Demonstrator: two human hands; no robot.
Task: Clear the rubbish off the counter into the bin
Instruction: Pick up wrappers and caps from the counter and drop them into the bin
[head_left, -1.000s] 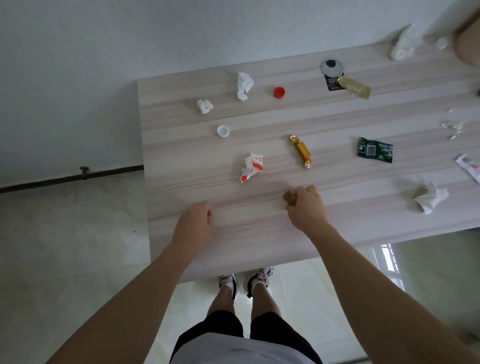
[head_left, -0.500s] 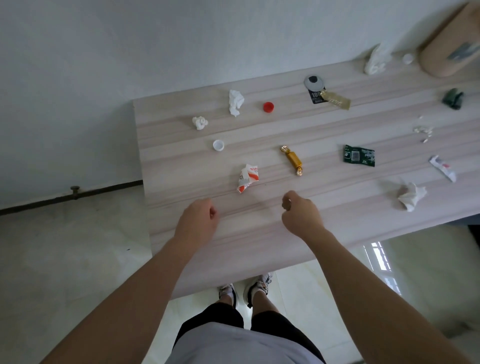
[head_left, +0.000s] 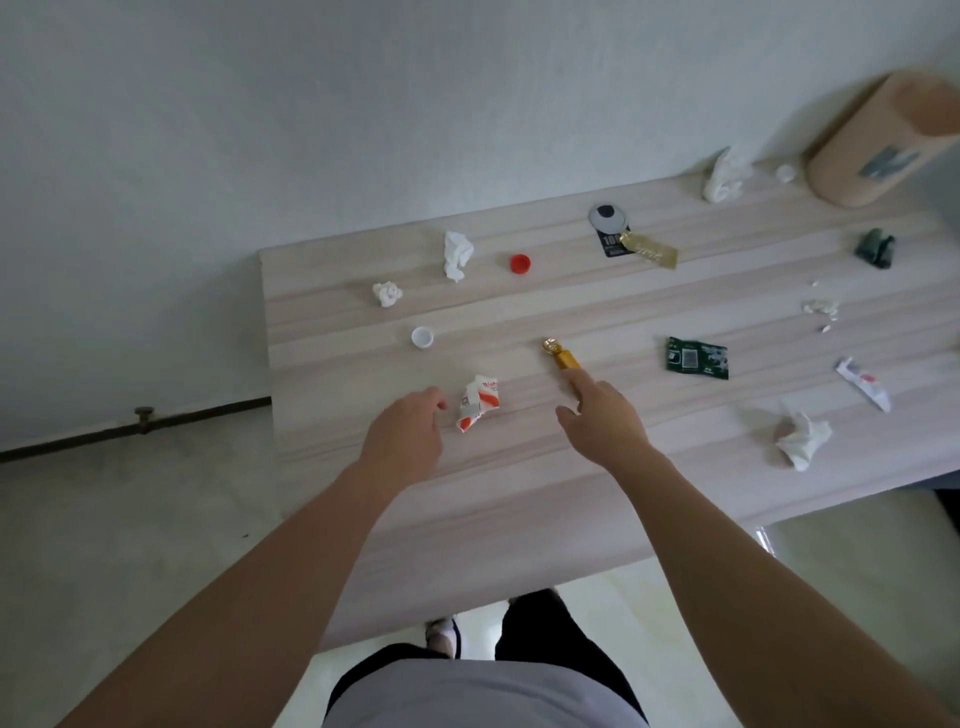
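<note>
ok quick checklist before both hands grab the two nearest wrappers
1. Right hand at the gold candy wrapper: ok, a fingertip reaches its near end.
2. Left hand beside the red-and-white wrapper: ok, close, not yet gripping.
3. Both hands free: cannot tell, the fingers hide the palms.
4. Wrappers lie apart from other rubbish: ok.
5. Tan bin on the counter, far right: cannot tell whether it is within reach.
</note>
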